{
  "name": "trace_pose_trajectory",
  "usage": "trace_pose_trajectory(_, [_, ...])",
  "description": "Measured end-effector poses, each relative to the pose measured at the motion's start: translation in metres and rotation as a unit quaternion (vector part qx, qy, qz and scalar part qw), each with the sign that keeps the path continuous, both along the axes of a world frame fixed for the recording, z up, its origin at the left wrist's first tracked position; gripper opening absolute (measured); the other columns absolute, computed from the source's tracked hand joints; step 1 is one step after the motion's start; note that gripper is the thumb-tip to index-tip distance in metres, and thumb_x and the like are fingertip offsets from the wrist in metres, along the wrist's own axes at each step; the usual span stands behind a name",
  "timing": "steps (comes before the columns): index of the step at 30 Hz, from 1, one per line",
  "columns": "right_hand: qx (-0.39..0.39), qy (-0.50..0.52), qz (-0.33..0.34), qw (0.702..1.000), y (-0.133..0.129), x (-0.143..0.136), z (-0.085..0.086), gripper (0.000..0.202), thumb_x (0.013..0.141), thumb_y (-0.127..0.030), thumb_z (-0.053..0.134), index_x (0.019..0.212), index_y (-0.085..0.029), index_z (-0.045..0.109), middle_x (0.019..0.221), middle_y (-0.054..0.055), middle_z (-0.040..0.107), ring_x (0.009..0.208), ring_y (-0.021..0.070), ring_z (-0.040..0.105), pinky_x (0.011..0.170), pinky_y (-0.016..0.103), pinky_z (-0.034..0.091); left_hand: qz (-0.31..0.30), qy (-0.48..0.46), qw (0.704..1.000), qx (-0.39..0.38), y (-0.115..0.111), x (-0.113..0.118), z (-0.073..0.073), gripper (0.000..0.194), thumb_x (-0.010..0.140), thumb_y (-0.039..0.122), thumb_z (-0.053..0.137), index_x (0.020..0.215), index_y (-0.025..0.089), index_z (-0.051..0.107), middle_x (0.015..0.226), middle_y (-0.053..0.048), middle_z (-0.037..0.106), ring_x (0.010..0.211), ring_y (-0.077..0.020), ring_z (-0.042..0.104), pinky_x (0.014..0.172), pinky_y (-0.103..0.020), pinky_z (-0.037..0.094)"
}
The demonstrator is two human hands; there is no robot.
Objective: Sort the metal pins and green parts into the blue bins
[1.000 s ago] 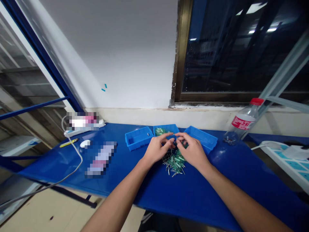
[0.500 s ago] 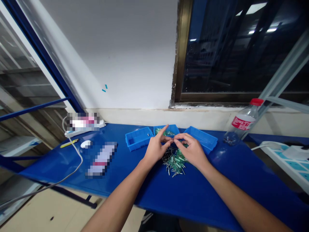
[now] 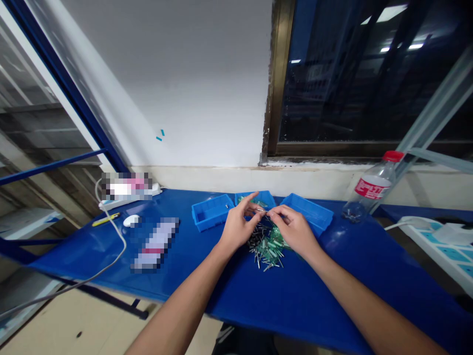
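Observation:
Fingertips nearly meet between my left hand (image 3: 238,226) and my right hand (image 3: 293,229), above a pile of small parts. A thin metallic piece (image 3: 260,210) shows at my left fingertips, and its far end reaches my right fingertips. My left index finger points up, while thumb and other fingers pinch. The pile (image 3: 269,250) has green and black pieces with metal pins and lies on the blue table. Behind my hands, the middle blue bin (image 3: 269,195) holds green pieces. The left blue bin (image 3: 212,212) has one small piece inside; the right blue bin (image 3: 310,212) stands beside my right hand.
A plastic bottle with a red cap (image 3: 371,187) stands at the back right. On the left are a yellow cutter (image 3: 106,220), a white mouse-like object (image 3: 131,220), a blurred-out item (image 3: 155,245) and a cable (image 3: 123,246). A power strip (image 3: 439,241) is at the right.
My right fingertips have shifted slightly right, and the thin metallic piece between the hands now shows more clearly. The bins and the pile look unchanged.

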State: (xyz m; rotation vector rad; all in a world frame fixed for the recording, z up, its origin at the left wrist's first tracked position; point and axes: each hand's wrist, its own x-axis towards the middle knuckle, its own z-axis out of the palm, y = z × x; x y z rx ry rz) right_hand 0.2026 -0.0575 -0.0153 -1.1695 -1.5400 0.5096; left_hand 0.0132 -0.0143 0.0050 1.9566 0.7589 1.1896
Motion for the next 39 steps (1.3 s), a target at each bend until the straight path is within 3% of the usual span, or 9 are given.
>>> trace_pose_trajectory(4, [0.024,-0.071,0.023,0.997,-0.005,-0.004,0.004,0.028,0.104,-0.038,0.054,0.092,-0.024,0.075,0.100,0.006,0.074,0.093,0.0232,0.069,0.080,0.035,0.053,-0.033,-0.067,0.996,-0.051,0.004,0.001,-0.004,0.066,0.094,0.028,0.072,0.154,0.018,0.046,0.107,-0.011,0.076,0.103,-0.0211,0.075,0.095,-0.037,0.060])
trace_pose_trajectory(10, [0.009,-0.065,0.001,0.998,-0.003,-0.003,-0.001,0.023,0.099,-0.040,0.062,0.090,-0.025,0.078,0.098,0.006,0.076,0.083,0.0226,0.069,0.065,0.033,0.051,-0.061,-0.071,0.991,-0.101,0.003,0.002,-0.004,0.066,0.093,0.032,0.076,0.151,0.017,0.050,0.111,-0.012,0.079,0.105,-0.0229,0.076,0.101,-0.043,0.059])
trace_pose_trajectory(15, [-0.001,-0.026,-0.006,1.000,0.001,0.001,-0.005,0.020,0.093,-0.041,0.069,0.086,-0.026,0.078,0.098,0.006,0.077,0.087,0.0240,0.071,0.070,0.034,0.053,-0.060,-0.049,0.992,-0.096,0.002,0.003,-0.004,0.055,0.092,0.034,0.077,0.142,0.017,0.059,0.113,-0.012,0.080,0.110,-0.0248,0.076,0.107,-0.046,0.057])
trace_pose_trajectory(21, [-0.012,0.006,0.002,1.000,0.002,0.000,-0.007,0.027,0.094,-0.050,0.068,0.091,-0.025,0.078,0.097,0.007,0.077,0.091,0.0258,0.072,0.077,0.036,0.057,-0.037,-0.027,0.997,-0.059,0.000,0.002,0.000,0.048,0.096,0.035,0.071,0.139,0.016,0.061,0.119,-0.013,0.078,0.113,-0.0245,0.075,0.103,-0.041,0.059])
trace_pose_trajectory(24, [-0.034,0.070,0.002,0.997,0.003,0.000,-0.006,0.034,0.095,-0.056,0.065,0.097,-0.023,0.077,0.096,0.007,0.078,0.092,0.0259,0.073,0.080,0.037,0.057,0.003,0.052,0.999,0.014,-0.001,-0.001,0.002,0.035,0.101,0.036,0.063,0.132,0.019,0.067,0.125,-0.012,0.076,0.114,-0.0242,0.074,0.100,-0.038,0.059])
trace_pose_trajectory(26, [-0.053,0.110,-0.008,0.992,0.003,0.002,-0.004,0.040,0.095,-0.060,0.063,0.102,-0.022,0.075,0.093,0.008,0.078,0.085,0.0241,0.072,0.073,0.034,0.056,0.013,0.142,0.987,0.076,0.000,-0.004,0.000,0.030,0.103,0.034,0.058,0.126,0.021,0.072,0.124,-0.010,0.076,0.114,-0.0248,0.073,0.102,-0.039,0.057])
trace_pose_trajectory(30, [-0.077,0.163,-0.029,0.983,0.006,0.008,-0.003,0.047,0.094,-0.065,0.062,0.105,-0.021,0.074,0.090,0.008,0.076,0.072,0.0200,0.067,0.054,0.027,0.046,-0.023,0.285,0.946,0.154,0.006,-0.008,-0.013,0.029,0.101,0.032,0.060,0.123,0.019,0.074,0.123,-0.012,0.076,0.116,-0.0266,0.070,0.107,-0.041,0.054])
trace_pose_trajectory(34, [-0.078,0.163,-0.035,0.983,0.005,0.008,-0.002,0.046,0.091,-0.065,0.067,0.095,-0.020,0.074,0.083,0.008,0.075,0.068,0.0197,0.065,0.054,0.028,0.046,-0.037,0.328,0.926,0.182,0.011,-0.009,-0.023,0.032,0.099,0.030,0.062,0.126,0.018,0.073,0.126,-0.013,0.075,0.119,-0.0272,0.069,0.108,-0.040,0.053])
trace_pose_trajectory(39, [-0.076,0.119,-0.018,0.990,0.000,0.001,-0.002,0.041,0.088,-0.061,0.073,0.088,-0.020,0.073,0.076,0.006,0.074,0.068,0.0213,0.066,0.064,0.033,0.051,-0.015,0.346,0.923,0.170,0.011,-0.010,-0.020,0.034,0.095,0.026,0.065,0.126,0.020,0.075,0.117,-0.012,0.078,0.106,-0.0279,0.073,0.096,-0.039,0.057])
